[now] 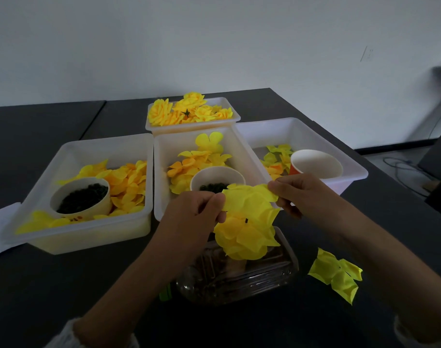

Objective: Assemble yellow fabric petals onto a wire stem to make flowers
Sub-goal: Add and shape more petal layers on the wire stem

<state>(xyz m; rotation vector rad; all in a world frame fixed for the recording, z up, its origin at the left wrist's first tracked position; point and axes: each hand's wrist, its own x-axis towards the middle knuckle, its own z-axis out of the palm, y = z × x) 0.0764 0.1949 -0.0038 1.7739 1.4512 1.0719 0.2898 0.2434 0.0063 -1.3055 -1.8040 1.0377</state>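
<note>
My left hand (197,217) and my right hand (300,194) pinch opposite edges of a yellow fabric petal piece (249,199) above the table. Just below it sits a partly built yellow flower (242,239), with a dark stem tip showing at its centre. The flower stands over a clear plastic box (239,277); the rest of the stem is hidden. A loose yellow petal piece (336,273) lies on the dark table to the right.
Three white bins stand behind: the left bin (38,192) with petals and a cup of dark beads (81,197), the middle bin (159,172) with petals and a bead cup (217,180), the right bin (352,162) with an orange cup (315,164). A far bin (235,114) holds finished flowers.
</note>
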